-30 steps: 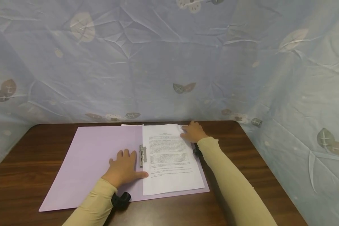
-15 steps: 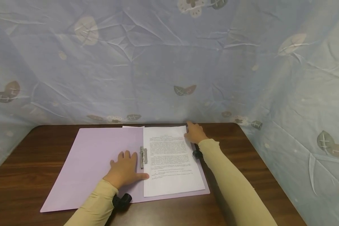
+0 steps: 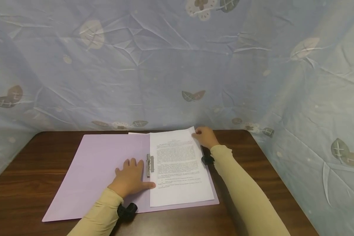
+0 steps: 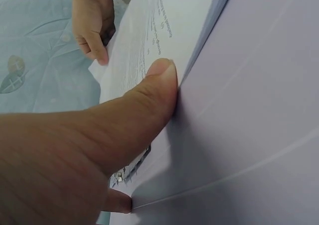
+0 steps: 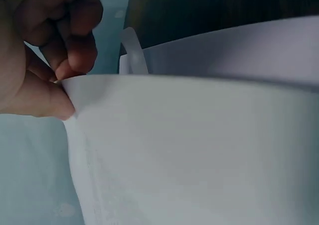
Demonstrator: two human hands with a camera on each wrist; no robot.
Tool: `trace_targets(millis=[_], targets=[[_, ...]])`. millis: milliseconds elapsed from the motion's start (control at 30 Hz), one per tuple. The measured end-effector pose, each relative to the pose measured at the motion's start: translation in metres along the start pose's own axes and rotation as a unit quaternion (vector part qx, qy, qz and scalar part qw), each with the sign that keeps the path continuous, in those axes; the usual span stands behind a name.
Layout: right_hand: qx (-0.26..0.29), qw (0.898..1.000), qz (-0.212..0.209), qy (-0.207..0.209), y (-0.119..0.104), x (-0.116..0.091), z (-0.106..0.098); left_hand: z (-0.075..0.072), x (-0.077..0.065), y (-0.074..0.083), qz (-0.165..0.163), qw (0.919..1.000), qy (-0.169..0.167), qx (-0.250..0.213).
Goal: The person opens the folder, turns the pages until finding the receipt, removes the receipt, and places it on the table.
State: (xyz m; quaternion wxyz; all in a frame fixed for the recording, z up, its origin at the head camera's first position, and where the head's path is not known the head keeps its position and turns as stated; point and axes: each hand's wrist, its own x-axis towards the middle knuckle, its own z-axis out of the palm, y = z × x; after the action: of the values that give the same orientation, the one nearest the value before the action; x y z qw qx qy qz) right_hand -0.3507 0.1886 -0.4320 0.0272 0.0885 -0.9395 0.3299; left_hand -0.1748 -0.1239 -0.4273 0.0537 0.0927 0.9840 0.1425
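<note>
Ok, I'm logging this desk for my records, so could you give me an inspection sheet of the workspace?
Surface: dark wood-grain table.
Job's things: open purple folder; printed pages on its right side; metal clip at their left edge.
Clutter: nothing seen.
Hands: left hand spread on the folder, thumb touching the pages' edge; right hand pinches their raised far right corner.
Cables: nothing seen.
Surroundings: leaf-patterned curtain behind and at both sides.

left hand (image 4: pixel 94 140) against printed paper (image 4: pixel 132 46), right hand (image 4: pixel 92 26) at its corner
</note>
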Motion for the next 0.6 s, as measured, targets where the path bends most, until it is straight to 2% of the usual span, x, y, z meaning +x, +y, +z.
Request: trace_targets(millis=[100, 200, 300, 467, 600], targets=[[0.013, 1.000, 0.002, 0.000, -0.001, -0.001, -0.003, 0.000, 0.001, 0.000, 0.000, 1.0000, -0.003, 0.000], [0.038, 0.999, 0.014, -0.023, -0.002, -0.002, -0.008, 0.001, 0.002, -0.001, -0.001, 1.0000, -0.006, 0.001], [0.066, 0.994, 0.038, -0.076, -0.001, -0.007, -0.014, 0.001, 0.002, -0.001, -0.002, 1.0000, -0.008, 0.001], [0.106, 0.979, 0.068, -0.160, 0.001, -0.025, -0.031, 0.000, 0.001, 0.000, -0.002, 1.0000, -0.006, -0.003], [0.114, 0.973, 0.037, -0.199, 0.001, -0.048, -0.041, 0.000, 0.001, 0.000, 0.000, 1.0000, -0.005, -0.001]])
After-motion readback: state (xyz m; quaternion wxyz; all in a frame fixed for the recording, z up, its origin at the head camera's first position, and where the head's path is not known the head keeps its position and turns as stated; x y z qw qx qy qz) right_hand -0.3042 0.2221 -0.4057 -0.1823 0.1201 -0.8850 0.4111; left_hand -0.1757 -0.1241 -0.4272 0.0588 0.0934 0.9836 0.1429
